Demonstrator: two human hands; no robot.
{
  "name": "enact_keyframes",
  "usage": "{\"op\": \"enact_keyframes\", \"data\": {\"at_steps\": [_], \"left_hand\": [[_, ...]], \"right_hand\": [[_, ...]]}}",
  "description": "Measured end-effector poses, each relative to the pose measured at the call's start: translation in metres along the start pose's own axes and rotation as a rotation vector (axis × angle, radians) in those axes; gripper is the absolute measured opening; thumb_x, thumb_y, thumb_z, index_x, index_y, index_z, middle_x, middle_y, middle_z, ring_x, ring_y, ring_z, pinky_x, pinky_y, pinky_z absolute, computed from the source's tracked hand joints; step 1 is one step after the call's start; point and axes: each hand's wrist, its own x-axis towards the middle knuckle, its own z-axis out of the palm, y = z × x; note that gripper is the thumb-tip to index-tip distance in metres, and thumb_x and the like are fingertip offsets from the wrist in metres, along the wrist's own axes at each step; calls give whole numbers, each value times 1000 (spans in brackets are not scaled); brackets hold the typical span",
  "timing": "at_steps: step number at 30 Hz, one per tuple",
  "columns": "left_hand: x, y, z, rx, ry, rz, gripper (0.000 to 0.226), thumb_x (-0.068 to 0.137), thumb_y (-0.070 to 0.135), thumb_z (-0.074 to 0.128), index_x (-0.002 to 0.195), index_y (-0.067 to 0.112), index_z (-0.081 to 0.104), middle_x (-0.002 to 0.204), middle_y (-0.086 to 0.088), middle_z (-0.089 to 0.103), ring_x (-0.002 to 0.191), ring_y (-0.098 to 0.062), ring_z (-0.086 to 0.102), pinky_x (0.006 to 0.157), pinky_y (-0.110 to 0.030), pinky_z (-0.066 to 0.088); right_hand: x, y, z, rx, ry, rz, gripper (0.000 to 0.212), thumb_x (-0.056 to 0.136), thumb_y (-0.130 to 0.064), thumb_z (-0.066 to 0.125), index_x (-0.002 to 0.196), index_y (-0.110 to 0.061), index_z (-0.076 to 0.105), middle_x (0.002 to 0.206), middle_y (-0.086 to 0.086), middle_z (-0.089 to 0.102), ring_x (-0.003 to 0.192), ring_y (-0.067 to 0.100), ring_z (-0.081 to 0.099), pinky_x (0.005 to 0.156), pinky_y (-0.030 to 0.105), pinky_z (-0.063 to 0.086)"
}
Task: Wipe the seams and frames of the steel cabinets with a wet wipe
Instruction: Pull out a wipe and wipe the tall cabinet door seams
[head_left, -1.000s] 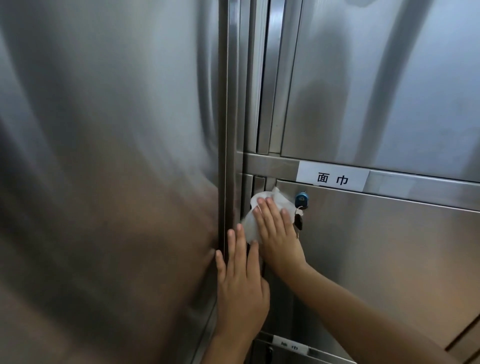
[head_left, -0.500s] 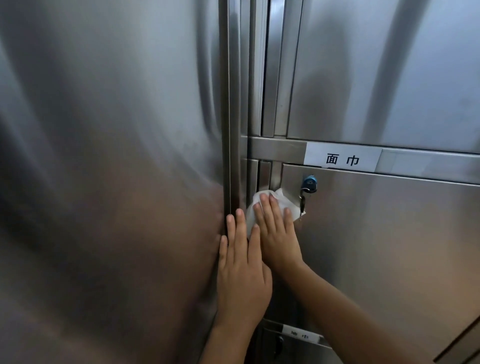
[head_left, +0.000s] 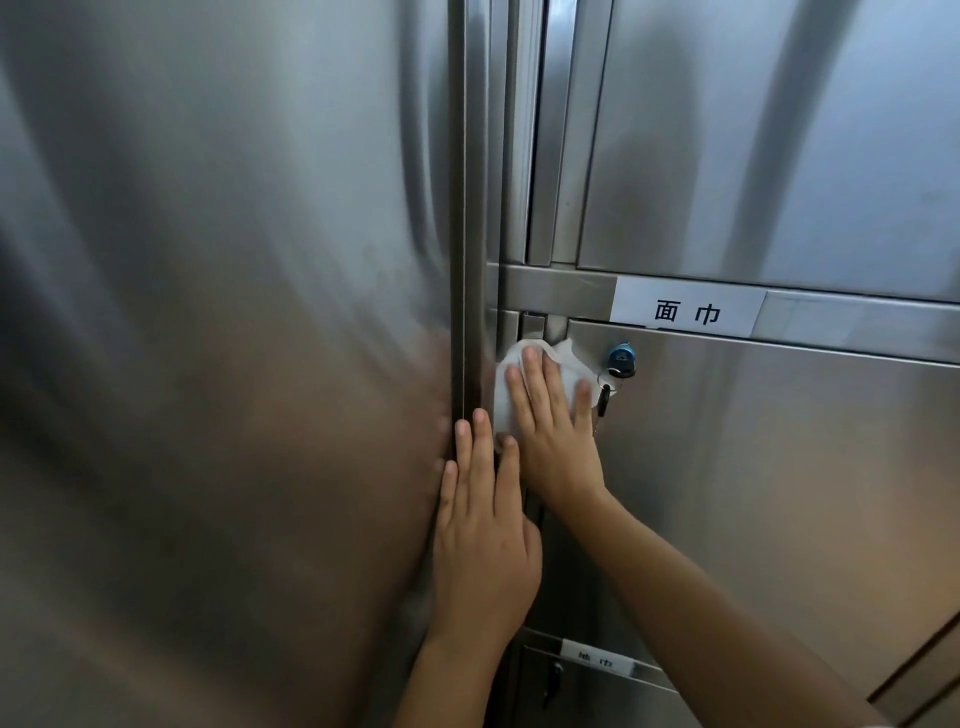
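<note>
The right hand (head_left: 553, 441), fingers straight, has slid the wipe (head_left: 567, 368) back up to the door's (head_left: 779, 493) top-left corner beside the lock (head_left: 621, 356). The left hand (head_left: 483, 545) stays flat on the frame (head_left: 504, 208). This corner seam seems nearly done.

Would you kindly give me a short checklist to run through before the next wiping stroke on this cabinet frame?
1. Wet wipe pressed flat under the right hand: ok.
2. Left hand flat on the frame below the wipe, off the path upward: ok.
3. Keys clear of the right hand: not ok, the little finger is right beside them.
4. Paper label apart from the wipe: ok.
5. Wipe damp and clean enough: cannot tell.
</note>
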Motion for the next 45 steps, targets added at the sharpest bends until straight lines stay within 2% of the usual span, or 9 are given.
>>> {"op": "enact_keyframes", "data": {"at_steps": [3,7,10,17,26,32,37,42,45], "left_hand": [[-1,1,0,-6,7,-4,57,79,15,33,136,8,39,151,-16,23,141,-26,15,114,-34,2],[-2,2,2,-8,22,-22,59,77,14,32,136,9,36,150,-17,23,141,-28,15,114,-33,3],[-2,2,4,-7,29,-30,60,77,14,31,136,9,35,150,-17,23,141,-28,14,114,-33,3],[-7,2,4,7,27,-18,58,78,17,32,135,10,36,150,-16,23,141,-28,14,113,-35,4],[-14,8,13,81,52,-69,61,77,16,29,137,10,32,152,-14,15,142,-28,7,115,-46,8],[-24,10,25,134,0,-125,61,77,17,29,137,9,31,150,-18,24,144,-25,-1,103,-58,13],[-30,12,30,169,-32,-96,64,72,12,47,134,7,33,148,-20,30,139,-29,17,102,-59,15],[-31,9,36,199,-4,-87,73,64,5,59,133,4,34,146,-22,32,138,-31,18,100,-60,13],[-33,9,44,193,27,-107,65,72,8,52,135,5,34,147,-22,29,139,-30,16,101,-60,11]], "right_hand": [[5,9,-4,-19,11,-30,102,82,-51,55,147,-6,-9,152,13,6,140,29,7,110,56,-7],[50,19,-28,-28,89,41,83,85,-51,46,146,-6,11,155,12,7,140,29,8,108,55,5],[61,18,-31,-77,80,48,79,87,-53,28,147,-7,6,154,10,2,141,29,4,108,54,7],[-16,9,8,-82,-54,-99,96,88,-52,45,146,-4,-16,151,21,-26,141,34,-21,110,57,-11],[36,19,-20,-84,40,-70,91,87,-57,40,144,-5,-8,152,12,-6,141,28,-4,108,54,3],[10,20,-3,-84,-45,-161,91,90,-56,34,146,-3,-14,152,16,-12,141,29,-13,107,57,-9],[-43,16,11,-195,-128,-336,93,87,-59,41,146,-5,-6,152,3,-3,142,22,2,108,54,5],[-16,24,-1,-118,-80,-294,78,92,-50,34,146,-11,-6,152,10,-8,139,26,-17,106,56,-17],[-2,26,-6,-121,-22,-230,80,91,-52,24,146,-4,-10,153,16,-14,142,27,-15,108,57,-10]]}}
